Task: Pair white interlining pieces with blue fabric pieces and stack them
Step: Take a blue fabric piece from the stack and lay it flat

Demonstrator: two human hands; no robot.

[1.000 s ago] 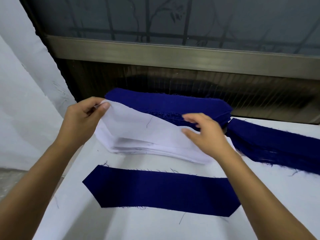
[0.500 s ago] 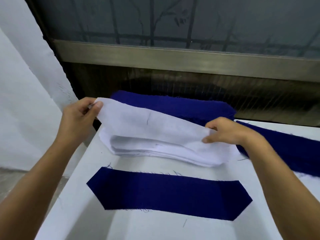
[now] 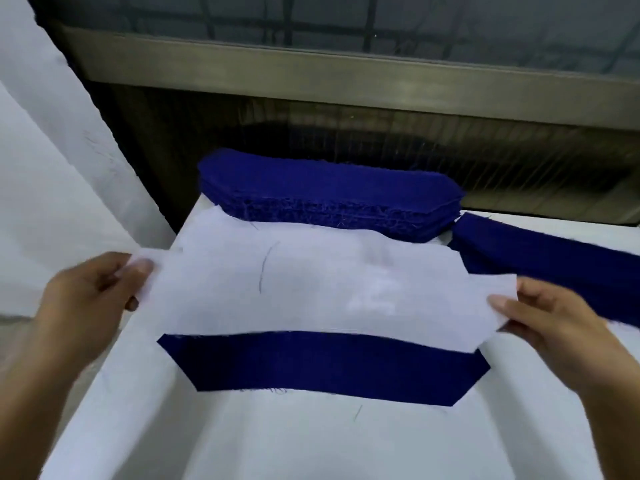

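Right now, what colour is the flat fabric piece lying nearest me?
The flat fabric piece is dark blue; the head view shows it.

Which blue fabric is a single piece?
The blue piece nearest the person, flat, partly under the held white interlining; the blue stack behind is many layers.

a white interlining piece [image 3: 322, 292] held flat (slightly blurred) overlapping the far edge of a blue fabric piece [image 3: 322, 365].
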